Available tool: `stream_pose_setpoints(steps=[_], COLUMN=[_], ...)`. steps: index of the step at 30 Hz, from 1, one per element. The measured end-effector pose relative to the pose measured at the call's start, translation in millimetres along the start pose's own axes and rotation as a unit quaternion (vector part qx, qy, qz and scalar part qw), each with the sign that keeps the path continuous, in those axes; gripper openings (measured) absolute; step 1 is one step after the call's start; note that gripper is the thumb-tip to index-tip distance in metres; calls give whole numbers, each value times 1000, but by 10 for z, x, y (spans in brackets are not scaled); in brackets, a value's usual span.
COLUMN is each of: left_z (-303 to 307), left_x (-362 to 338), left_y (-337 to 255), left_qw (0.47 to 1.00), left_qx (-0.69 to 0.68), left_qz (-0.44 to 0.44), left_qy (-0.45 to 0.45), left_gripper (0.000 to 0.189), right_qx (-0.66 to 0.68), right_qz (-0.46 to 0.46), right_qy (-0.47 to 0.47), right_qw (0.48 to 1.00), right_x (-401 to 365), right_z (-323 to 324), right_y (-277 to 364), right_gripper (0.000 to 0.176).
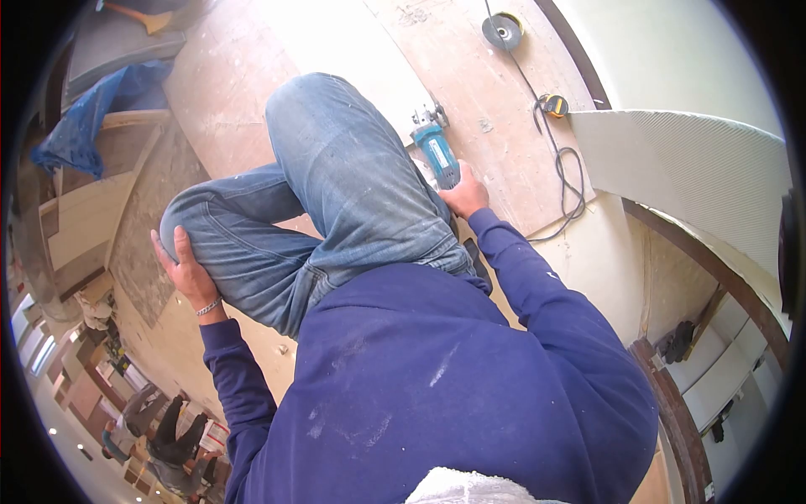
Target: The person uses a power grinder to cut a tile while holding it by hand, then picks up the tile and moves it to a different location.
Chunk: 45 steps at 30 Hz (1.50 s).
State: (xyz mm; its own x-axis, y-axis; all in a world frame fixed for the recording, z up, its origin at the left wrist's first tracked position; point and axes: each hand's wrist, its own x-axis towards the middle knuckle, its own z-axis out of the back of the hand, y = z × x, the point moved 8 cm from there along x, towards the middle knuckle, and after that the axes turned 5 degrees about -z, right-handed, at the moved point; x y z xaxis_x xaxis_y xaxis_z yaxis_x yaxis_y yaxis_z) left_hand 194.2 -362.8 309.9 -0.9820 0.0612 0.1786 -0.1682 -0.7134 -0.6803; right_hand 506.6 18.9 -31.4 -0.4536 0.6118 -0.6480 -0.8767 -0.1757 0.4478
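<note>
My right hand (467,195) is closed around the rear end of a teal trim router (437,156), low beside my right leg. The router's metal base points away from me, at the edge of a white panel (353,50). My left hand (186,267) rests on my bent left knee with the thumb and fingers apart, holding nothing. A black cord (561,181) lies in loops on the pinkish board (495,101) to the right of the router.
A yellow and black tape measure (554,105) and a dark round disc (502,32) lie on the board. A ribbed white sheet (680,160) curves at the right. Blue plastic (101,118) hangs at the left. People (172,441) are at the lower left.
</note>
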Motion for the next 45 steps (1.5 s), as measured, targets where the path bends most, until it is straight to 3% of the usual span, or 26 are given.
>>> stream_pose_setpoints(steps=[7,18,29,45], left_z=[11,14,34,48], left_x=[4,13,10,5], left_y=[-7,35,7,132], left_qw=[1000,1000,999,999], left_qx=[20,2,32,33], left_qz=[-5,0,-8,13], left_qy=[-5,-5,-6,-6], left_gripper=[80,79,79,81], right_qx=[2,-2,7,-3], right_qz=[9,-9,8,13], right_qy=[11,-6,4,-36], right_qw=[1000,1000,1000,999], right_x=[134,-70,25,69], right_z=[33,-75,40,269], right_y=[266,-92,166,-30], right_gripper=[85,82,76,85])
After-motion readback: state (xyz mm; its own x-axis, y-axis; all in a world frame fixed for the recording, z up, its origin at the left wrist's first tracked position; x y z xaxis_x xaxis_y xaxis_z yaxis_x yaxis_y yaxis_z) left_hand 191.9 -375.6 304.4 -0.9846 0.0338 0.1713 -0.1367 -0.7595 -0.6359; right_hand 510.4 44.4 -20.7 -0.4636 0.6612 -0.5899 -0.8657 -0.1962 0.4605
